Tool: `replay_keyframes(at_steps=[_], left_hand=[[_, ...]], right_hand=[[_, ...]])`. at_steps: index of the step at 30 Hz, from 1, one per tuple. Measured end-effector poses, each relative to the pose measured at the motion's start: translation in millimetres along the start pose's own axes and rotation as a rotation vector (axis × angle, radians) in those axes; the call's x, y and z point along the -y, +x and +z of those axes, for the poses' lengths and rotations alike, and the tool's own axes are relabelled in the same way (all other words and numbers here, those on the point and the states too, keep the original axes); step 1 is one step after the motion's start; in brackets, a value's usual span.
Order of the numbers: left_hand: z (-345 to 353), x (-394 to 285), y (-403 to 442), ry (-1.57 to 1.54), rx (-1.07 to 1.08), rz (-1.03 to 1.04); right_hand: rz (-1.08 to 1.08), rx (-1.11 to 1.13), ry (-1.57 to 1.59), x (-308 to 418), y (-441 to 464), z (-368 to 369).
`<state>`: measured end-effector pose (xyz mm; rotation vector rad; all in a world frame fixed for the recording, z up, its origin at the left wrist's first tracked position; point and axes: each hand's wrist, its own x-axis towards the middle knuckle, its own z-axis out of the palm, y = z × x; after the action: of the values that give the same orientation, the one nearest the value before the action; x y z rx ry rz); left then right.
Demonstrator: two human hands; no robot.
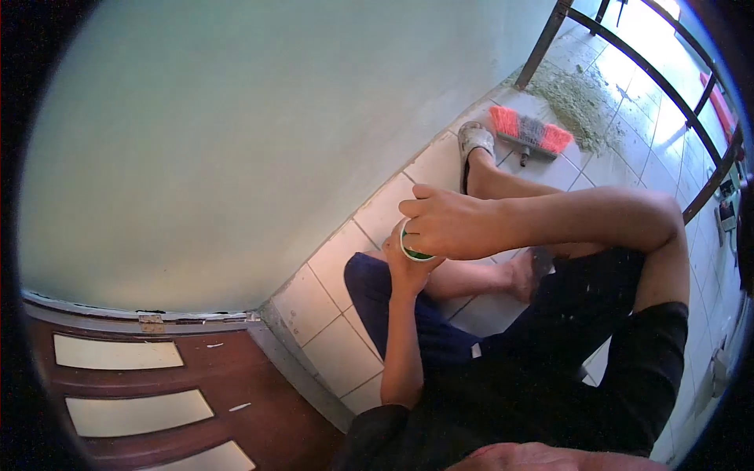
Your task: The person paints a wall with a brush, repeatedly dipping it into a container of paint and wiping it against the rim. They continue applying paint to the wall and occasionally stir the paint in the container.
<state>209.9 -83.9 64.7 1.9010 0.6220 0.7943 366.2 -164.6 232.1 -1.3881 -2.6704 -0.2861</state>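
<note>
My left hand (pixel 406 271) is wrapped around a small round container (pixel 405 250) with a white rim and green showing inside it. Over the top of this container, my right hand (pixel 452 226) is closed, with its fingers bent at the mouth. What the right fingers grip, if anything, is hidden behind the hand. Both hands are held in front of my bent legs, above the tiled floor (pixel 339 357).
A pale green wall (pixel 259 157) rises at left, above a brown door with cream panels (pixel 133 404). A pink-and-grey broom head (pixel 532 132) lies near my slippered foot (pixel 475 141). Beyond it are swept debris (pixel 577 102) and a dark metal frame (pixel 628 51).
</note>
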Motion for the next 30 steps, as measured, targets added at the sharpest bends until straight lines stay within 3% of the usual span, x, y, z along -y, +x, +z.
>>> replay_keyframes(at_steps=[2,8,16,22,27,29,30], left_hand=[[15,-20,10,0.044,0.126,0.011],[67,-46,44,0.079,0.158,0.104],[96,-68,84,-0.017,0.206,0.139],[94,-45,84,0.012,0.178,0.194],[66,-22,91,0.007,0.138,0.199],[52,-16,100,0.205,0.083,0.4],[45,-9,104,0.195,0.094,0.399]], right_hand=[[0.028,-0.019,-0.002,-7,-30,-7],[0.15,-0.046,-0.031,-27,-95,-37],[0.343,-0.338,0.028,-53,-138,-33],[0.372,-0.16,0.074,-60,-127,-20],[0.339,-0.173,0.074,-65,-85,-18],[0.349,-0.143,0.057,-66,-65,-12],[0.352,-0.139,0.087,-69,-55,-8]])
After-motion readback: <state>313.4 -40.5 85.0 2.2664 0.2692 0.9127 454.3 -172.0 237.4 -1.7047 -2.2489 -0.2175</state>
